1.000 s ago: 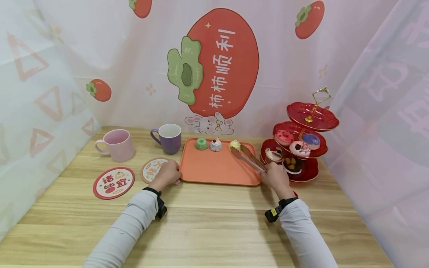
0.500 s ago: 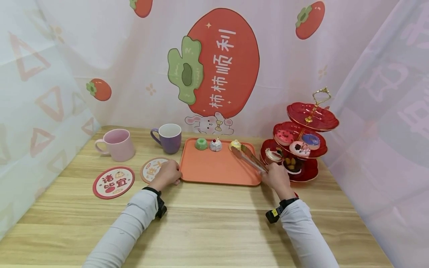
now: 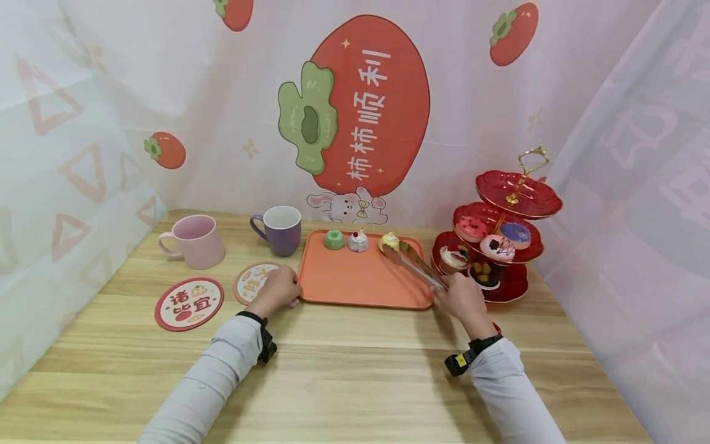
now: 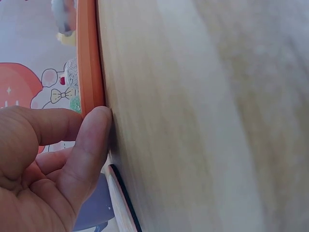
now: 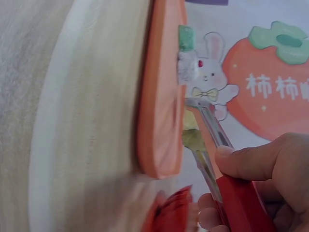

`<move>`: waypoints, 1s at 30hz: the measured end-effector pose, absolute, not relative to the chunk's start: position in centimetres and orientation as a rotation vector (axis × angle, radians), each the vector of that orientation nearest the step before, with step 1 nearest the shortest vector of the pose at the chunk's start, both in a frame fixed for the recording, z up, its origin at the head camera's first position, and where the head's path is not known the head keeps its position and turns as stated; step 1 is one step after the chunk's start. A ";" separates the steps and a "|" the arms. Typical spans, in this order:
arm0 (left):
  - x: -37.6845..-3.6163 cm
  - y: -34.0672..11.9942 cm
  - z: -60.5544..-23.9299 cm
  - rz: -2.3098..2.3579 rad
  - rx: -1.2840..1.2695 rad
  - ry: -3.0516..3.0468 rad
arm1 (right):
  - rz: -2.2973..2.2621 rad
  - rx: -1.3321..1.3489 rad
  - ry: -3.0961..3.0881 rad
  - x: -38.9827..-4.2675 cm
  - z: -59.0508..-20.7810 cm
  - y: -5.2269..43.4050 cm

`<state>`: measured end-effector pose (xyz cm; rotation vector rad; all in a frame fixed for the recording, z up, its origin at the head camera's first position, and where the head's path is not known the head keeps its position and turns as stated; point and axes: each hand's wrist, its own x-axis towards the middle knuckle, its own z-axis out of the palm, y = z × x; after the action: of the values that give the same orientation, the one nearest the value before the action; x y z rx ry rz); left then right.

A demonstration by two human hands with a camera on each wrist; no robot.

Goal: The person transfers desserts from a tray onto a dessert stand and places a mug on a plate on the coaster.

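My left hand [image 3: 275, 287] pinches the near-left corner of an orange tray [image 3: 344, 283]; in the left wrist view the thumb [image 4: 91, 145] and forefinger meet at the rim. My right hand [image 3: 461, 300] grips metal tongs [image 5: 217, 159] with a red handle. The tips of the tongs are at a small yellow cake [image 3: 390, 240] at the back right of the tray; whether they squeeze it I cannot tell. A white speckled cake [image 3: 357, 242] with a red berry and a green ring-shaped cake [image 3: 334, 240] stand to its left.
Right of the tray stands a three-tier red stand [image 3: 518, 196] with several cakes on its lower tiers. A purple mug [image 3: 284, 236], a pink mug [image 3: 199, 246] and two round coasters [image 3: 190, 304] are on the left. A printed cloth [image 3: 460, 123] hangs behind.
My right hand and wrist have shifted slightly right and back towards me, with the tongs' tips still at the yellow cake. The left hand has stayed at the tray's corner.
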<state>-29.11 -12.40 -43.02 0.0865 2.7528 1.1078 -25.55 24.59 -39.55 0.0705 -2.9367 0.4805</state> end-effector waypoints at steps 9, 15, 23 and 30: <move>-29.2 -12.3 -42.9 1.108 0.079 2.745 | 0.501 0.188 -2.871 -23.6 -37.5 24.7; -29.2 -12.3 -42.9 1.103 0.065 2.745 | 0.497 0.252 -2.821 -22.3 -36.6 24.8; -29.2 -12.3 -42.9 1.108 0.065 2.745 | 0.567 0.247 -2.836 -21.0 -35.0 25.2; -29.2 -12.3 -43.1 1.113 0.076 2.746 | 0.541 0.255 -2.800 -20.0 -33.6 25.8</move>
<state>-29.21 -12.30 -43.09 0.0761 2.7456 1.1128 -20.03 25.80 -33.59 0.2554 -2.7996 0.5414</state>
